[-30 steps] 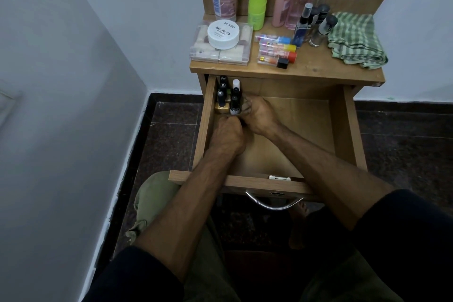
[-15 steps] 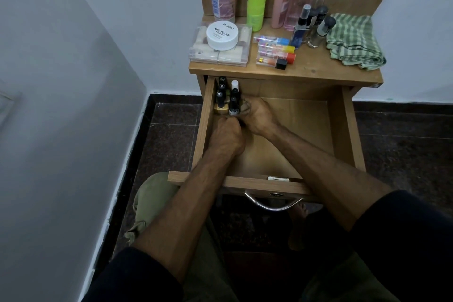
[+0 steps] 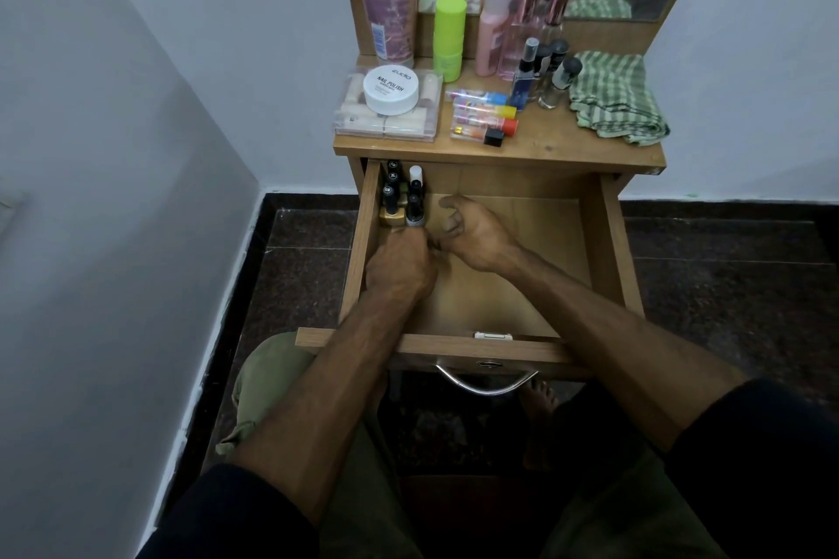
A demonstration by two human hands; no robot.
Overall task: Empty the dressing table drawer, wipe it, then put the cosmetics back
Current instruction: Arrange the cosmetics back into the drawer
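in the open wooden drawer (image 3: 608, 250) at frame centre, small dark-capped nail polish bottles (image 3: 403, 200) cluster in its upper-left corner. the left hand (image 3: 402, 269) is fisted just below them, contents hidden; the right hand (image 3: 476, 236) is loosely curled and empty.

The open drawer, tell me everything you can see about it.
The drawer is pulled fully out from under the dressing table top. It looks like light brown wood laminate, with a curved metal handle and a small lock plate on the front. Small nail polish bottles stand clustered in its back left corner; the rest of the floor is bare. The left hand and right hand reach inside.
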